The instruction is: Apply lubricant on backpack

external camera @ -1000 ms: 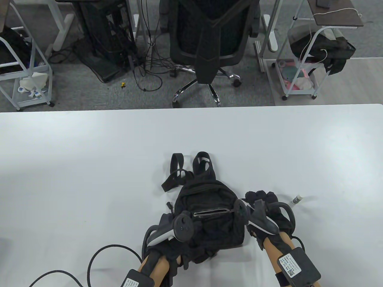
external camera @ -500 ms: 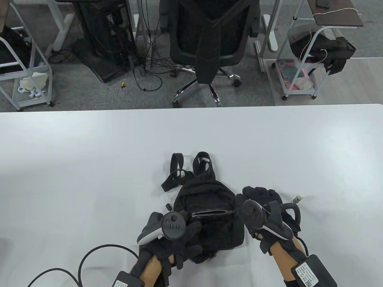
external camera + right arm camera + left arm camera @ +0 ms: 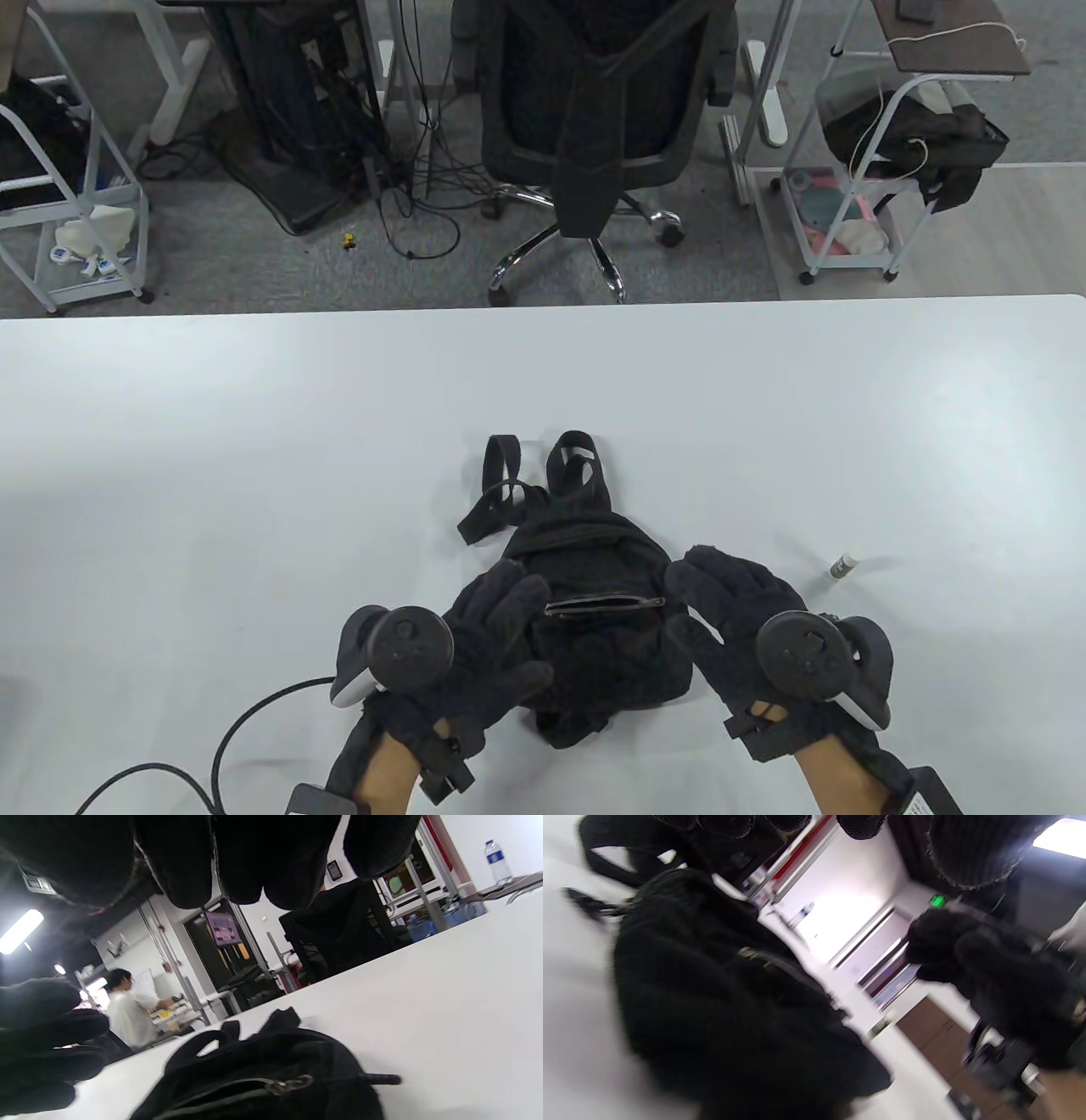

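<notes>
A small black backpack (image 3: 594, 628) lies flat on the white table (image 3: 254, 441), straps pointing away, its front pocket zipper (image 3: 604, 604) running across. My left hand (image 3: 517, 632) is open with fingers spread over the bag's left side and holds nothing. My right hand (image 3: 691, 598) is open at the bag's right edge and also holds nothing. A small white lubricant tube (image 3: 842, 564) lies on the table to the right of my right hand. The right wrist view shows the zipper pull (image 3: 292, 1082) and the bag (image 3: 263, 1069) below my raised fingers (image 3: 237, 857).
A black cable (image 3: 229, 747) loops on the table at the lower left. An office chair (image 3: 594, 127) and wire carts (image 3: 857, 195) stand beyond the table's far edge. The left wrist view is blurred and shows the bag (image 3: 712, 1005) and my right hand (image 3: 988, 976).
Both hands have let go of the zipper ends, drawn back toward the near edge and spread open. The backpack and the tube have not moved.
</notes>
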`<move>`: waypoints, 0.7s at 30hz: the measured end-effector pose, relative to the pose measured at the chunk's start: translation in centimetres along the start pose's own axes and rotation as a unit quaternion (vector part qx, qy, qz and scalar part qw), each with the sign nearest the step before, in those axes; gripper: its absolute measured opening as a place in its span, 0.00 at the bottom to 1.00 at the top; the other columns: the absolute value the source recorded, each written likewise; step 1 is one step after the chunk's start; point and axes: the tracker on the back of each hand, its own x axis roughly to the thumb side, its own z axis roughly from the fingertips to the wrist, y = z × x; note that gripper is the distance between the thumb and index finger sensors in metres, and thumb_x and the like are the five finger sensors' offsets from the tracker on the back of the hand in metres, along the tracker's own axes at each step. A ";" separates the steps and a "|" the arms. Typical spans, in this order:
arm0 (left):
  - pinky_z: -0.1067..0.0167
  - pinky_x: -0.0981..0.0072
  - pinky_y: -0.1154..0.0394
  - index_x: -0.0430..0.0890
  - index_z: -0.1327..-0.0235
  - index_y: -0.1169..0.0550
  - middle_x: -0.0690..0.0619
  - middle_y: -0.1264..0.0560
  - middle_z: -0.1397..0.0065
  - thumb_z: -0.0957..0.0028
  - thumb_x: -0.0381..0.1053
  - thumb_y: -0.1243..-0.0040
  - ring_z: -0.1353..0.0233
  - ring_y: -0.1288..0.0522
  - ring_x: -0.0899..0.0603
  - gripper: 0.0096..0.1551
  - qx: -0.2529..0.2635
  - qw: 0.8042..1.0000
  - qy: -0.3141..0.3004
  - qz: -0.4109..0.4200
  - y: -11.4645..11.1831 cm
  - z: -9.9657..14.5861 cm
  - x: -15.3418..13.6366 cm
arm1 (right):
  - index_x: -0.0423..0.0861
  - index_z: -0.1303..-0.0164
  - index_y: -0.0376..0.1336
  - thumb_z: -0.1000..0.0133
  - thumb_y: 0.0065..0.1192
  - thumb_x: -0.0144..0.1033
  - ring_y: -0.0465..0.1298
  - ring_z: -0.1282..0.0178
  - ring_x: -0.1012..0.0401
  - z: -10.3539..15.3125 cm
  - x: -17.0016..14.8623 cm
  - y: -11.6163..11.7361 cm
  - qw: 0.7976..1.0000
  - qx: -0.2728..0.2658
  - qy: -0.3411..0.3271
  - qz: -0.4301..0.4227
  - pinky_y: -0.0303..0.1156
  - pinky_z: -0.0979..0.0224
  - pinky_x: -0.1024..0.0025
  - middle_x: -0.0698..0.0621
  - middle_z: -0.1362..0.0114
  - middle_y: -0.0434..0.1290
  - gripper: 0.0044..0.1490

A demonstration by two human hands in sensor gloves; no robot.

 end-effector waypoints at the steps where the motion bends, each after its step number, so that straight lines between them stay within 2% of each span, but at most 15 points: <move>1: 0.29 0.24 0.44 0.48 0.16 0.46 0.32 0.54 0.16 0.48 0.69 0.43 0.22 0.45 0.18 0.52 0.011 1.000 -0.012 0.008 0.1 0.0 0.0 | 0.66 0.30 0.65 0.52 0.65 0.64 0.73 0.22 0.54 0.1 -0.1 0.0 1.000 -0.002 -0.003 -0.015 0.66 0.23 0.46 0.56 0.21 0.65 0.37; 6: 0.29 0.25 0.41 0.47 0.17 0.42 0.32 0.50 0.17 0.49 0.69 0.47 0.23 0.42 0.20 0.50 0.092 0.992 -0.079 0.046 0.3 0.4 0.9 | 0.66 0.29 0.63 0.52 0.65 0.65 0.71 0.21 0.53 0.4 -0.6 1.1 0.994 0.001 -0.021 -0.110 0.65 0.23 0.45 0.56 0.20 0.63 0.39; 10: 0.30 0.26 0.40 0.47 0.18 0.42 0.33 0.48 0.17 0.50 0.70 0.48 0.23 0.40 0.21 0.50 0.130 0.982 -0.122 0.062 0.4 0.5 1.7 | 0.65 0.27 0.60 0.51 0.64 0.65 0.70 0.21 0.52 0.8 -0.2 2.2 0.985 0.018 -0.048 -0.162 0.64 0.23 0.45 0.55 0.19 0.62 0.40; 15: 0.30 0.28 0.38 0.46 0.19 0.37 0.34 0.44 0.18 0.51 0.71 0.48 0.24 0.37 0.23 0.50 0.140 0.975 -0.140 0.095 -0.4 0.4 1.8 | 0.65 0.26 0.59 0.51 0.63 0.66 0.70 0.21 0.52 1.5 -0.2 3.3 0.976 0.037 -0.063 -0.205 0.64 0.23 0.45 0.55 0.19 0.61 0.41; 21: 0.30 0.28 0.37 0.45 0.20 0.36 0.34 0.43 0.19 0.51 0.71 0.47 0.24 0.36 0.23 0.49 0.132 0.977 -0.138 0.091 -1.1 0.2 1.8 | 0.65 0.26 0.59 0.51 0.63 0.66 0.69 0.21 0.52 1.6 -0.5 3.5 0.971 0.047 -0.065 -0.227 0.63 0.23 0.44 0.55 0.20 0.62 0.41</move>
